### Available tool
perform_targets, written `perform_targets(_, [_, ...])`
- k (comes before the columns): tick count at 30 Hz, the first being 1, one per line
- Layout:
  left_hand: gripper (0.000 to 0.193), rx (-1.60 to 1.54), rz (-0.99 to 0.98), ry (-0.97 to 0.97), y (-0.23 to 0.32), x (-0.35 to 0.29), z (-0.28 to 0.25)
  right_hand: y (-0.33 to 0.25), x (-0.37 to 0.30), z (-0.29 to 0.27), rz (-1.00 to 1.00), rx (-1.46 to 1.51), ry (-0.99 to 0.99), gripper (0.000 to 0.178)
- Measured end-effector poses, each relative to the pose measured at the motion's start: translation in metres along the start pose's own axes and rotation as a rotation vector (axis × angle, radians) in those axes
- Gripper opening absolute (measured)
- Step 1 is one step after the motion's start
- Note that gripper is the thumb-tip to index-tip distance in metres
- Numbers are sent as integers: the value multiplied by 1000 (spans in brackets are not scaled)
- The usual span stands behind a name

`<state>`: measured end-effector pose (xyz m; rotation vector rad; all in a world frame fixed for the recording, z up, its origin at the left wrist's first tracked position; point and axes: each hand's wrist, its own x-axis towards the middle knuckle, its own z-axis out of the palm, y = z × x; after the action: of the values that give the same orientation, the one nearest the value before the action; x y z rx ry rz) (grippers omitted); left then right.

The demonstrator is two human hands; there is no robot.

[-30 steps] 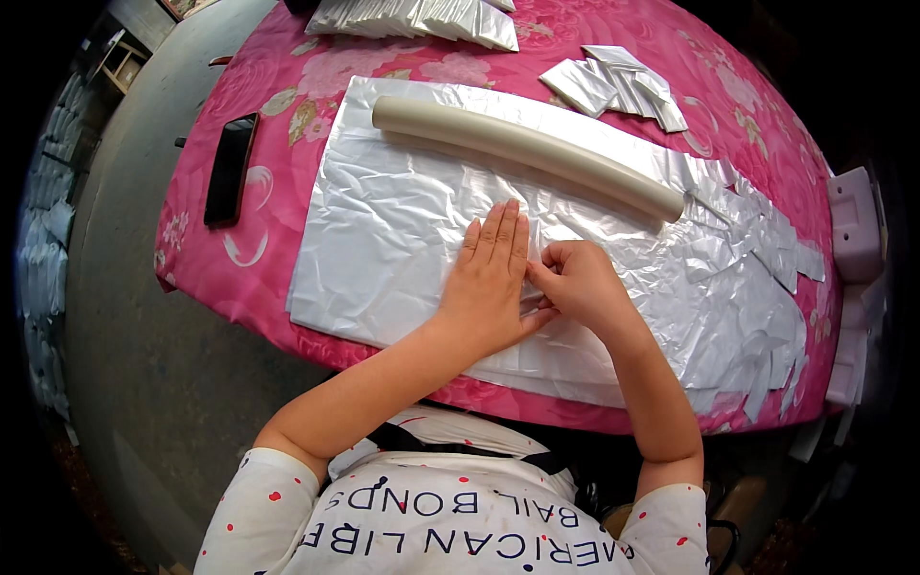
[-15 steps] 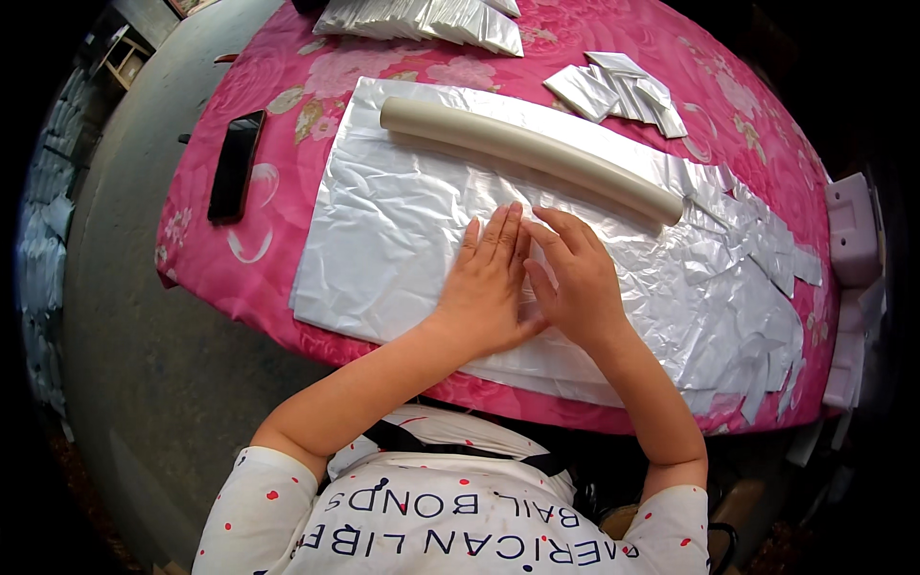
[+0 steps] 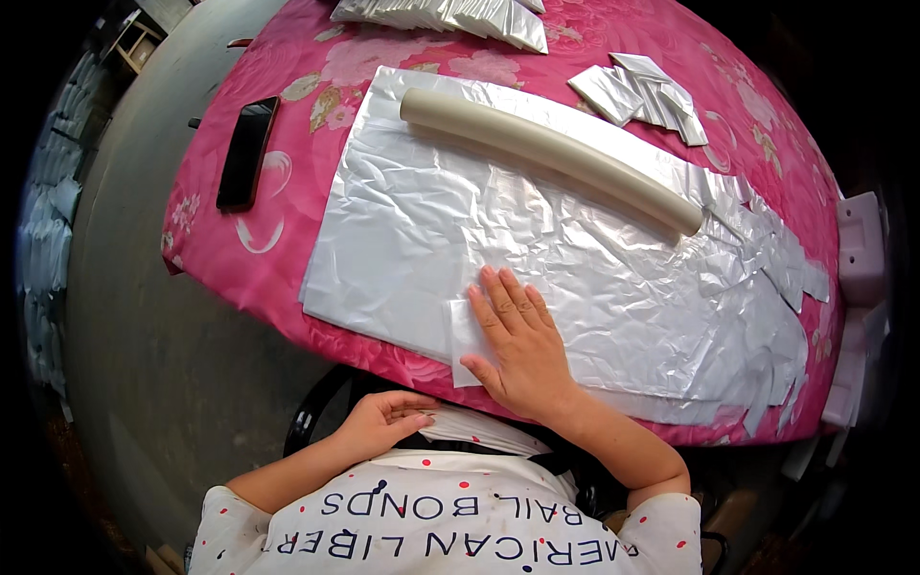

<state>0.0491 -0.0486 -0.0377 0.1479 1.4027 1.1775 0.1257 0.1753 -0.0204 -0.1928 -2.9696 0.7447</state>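
My right hand [image 3: 522, 355] lies flat with fingers spread on a small folded piece of clear-white plastic film [image 3: 464, 331]. That piece rests near the front edge of a broad stack of shiny white plastic sheets [image 3: 383, 259]. Off the table's front edge, low by my body, is my left hand [image 3: 383, 422]. Its fingers are slightly bent, with the thumb apart from them, and I see nothing held. The fingertips reach the end of a white layered bundle [image 3: 479, 431] at my lap. Across the far part of the sheets lies a long beige tube [image 3: 546, 158].
Several folded plastic packets [image 3: 642, 96] lie beyond the tube, and a larger row of them [image 3: 450, 17] is at the far edge. A black phone [image 3: 248, 153] sits at left on the pink flowered tablecloth [image 3: 240, 278]. Light plastic containers [image 3: 860, 235] stand past the right edge.
My left hand has left the sheets and dropped to the bundle at my lap. My right hand has moved nearer and flattened on the film, uncovering the folded piece. The view has shifted slightly.
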Motion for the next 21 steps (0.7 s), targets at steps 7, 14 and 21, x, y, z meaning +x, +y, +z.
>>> perform_targets(7, [24, 141, -47, 59, 9, 6, 5, -49, -15, 29, -227, 306, -213, 69])
perform_targets(14, [15, 900, 519, 14, 40, 3, 11, -35, 10, -13, -393, 495, -107, 42])
perform_targets(21, [13, 723, 412, 30, 65, 2, 16, 2, 16, -43, -265, 520, 108, 16])
